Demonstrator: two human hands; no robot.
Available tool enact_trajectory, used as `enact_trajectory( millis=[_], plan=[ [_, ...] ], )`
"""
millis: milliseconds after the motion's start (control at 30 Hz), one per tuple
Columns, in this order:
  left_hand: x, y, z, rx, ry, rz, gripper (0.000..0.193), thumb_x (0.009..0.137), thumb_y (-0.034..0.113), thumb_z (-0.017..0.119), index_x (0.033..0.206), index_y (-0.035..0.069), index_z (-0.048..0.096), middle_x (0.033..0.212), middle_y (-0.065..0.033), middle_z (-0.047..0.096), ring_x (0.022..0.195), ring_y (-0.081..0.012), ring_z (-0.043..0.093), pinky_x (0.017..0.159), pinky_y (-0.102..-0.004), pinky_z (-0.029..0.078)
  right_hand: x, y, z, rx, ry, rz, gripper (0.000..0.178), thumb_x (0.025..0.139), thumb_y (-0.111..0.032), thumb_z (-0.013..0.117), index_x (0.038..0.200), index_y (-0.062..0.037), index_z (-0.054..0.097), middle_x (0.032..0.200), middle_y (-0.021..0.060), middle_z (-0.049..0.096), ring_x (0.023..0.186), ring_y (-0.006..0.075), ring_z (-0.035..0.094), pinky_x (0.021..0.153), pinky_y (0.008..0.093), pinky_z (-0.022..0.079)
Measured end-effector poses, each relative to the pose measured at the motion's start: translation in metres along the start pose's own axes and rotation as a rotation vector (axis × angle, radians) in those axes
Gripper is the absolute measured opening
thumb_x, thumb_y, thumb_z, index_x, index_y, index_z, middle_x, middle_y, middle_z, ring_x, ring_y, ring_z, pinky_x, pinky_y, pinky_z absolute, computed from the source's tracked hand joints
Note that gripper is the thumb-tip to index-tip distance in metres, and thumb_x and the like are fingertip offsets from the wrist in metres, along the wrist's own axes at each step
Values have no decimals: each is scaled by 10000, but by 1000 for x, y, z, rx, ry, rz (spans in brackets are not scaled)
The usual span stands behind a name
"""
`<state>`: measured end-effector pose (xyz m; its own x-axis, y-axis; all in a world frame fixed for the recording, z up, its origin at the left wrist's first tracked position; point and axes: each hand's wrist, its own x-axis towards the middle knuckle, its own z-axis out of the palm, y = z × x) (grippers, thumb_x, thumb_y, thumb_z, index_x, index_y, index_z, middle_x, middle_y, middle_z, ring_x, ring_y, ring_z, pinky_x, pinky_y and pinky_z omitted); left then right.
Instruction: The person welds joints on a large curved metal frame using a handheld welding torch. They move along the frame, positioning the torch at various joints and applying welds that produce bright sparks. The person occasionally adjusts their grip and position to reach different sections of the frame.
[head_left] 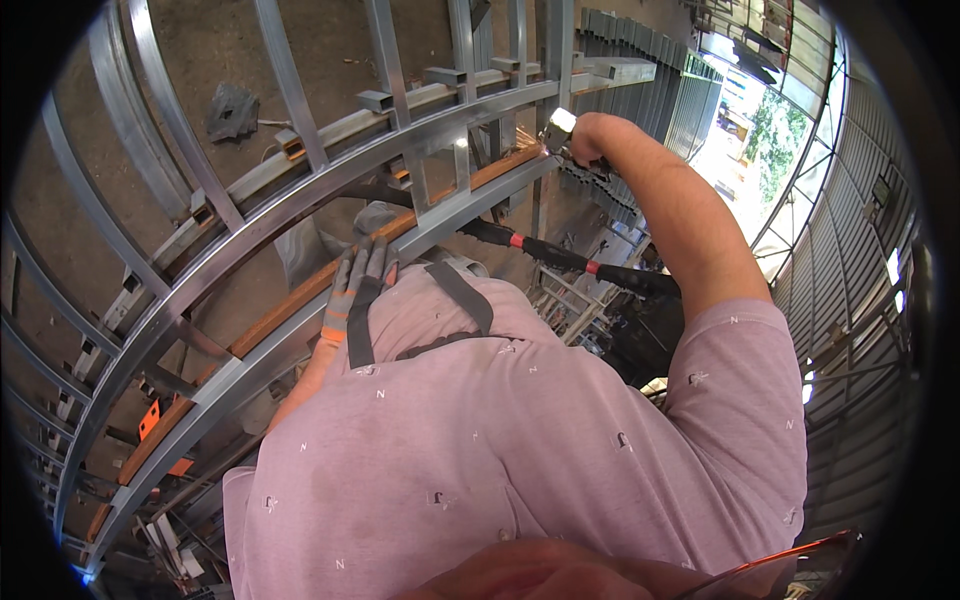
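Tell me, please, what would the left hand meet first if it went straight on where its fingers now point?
Most likely the rust-brown bar: the fingertips of the gloved left hand already lie at it, seemingly touching. Farther on runs the curved silver rail, but depth is unclear.

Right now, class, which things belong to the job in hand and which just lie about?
In use:
Small pale tool in the right hand, by sparks
Long rust-brown bar under the gloved left hand
Straight silver metal rail beside it

Apparently lying about:
Irregular gray sheet on the floor
Stacked gray metal lengths
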<state>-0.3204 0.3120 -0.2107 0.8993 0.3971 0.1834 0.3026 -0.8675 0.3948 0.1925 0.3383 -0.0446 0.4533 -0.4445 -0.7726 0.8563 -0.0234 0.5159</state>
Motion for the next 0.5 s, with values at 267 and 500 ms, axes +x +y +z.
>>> enact_trajectory(
  millis=[267,500],
  plan=[
    [-3,-1,1,-32,-22,-5,465,1133,449,637,1497,175,729,1661,-24,621,1589,-243,535,1312,-437,450,3,2,2,-9,8,6,211,847,-97,819,1035,-49,901,1125,169,870,1026,343,838,895,501,647],
    [-6,2,4,-49,-47,-43,461,1143,438,628,1497,168,744,1645,-1,641,1552,-223,553,1300,-418,462,2,3,1,-14,-28,-22,244,829,-96,821,1054,-42,899,1131,179,867,1033,352,837,902,504,649]
  ],
)
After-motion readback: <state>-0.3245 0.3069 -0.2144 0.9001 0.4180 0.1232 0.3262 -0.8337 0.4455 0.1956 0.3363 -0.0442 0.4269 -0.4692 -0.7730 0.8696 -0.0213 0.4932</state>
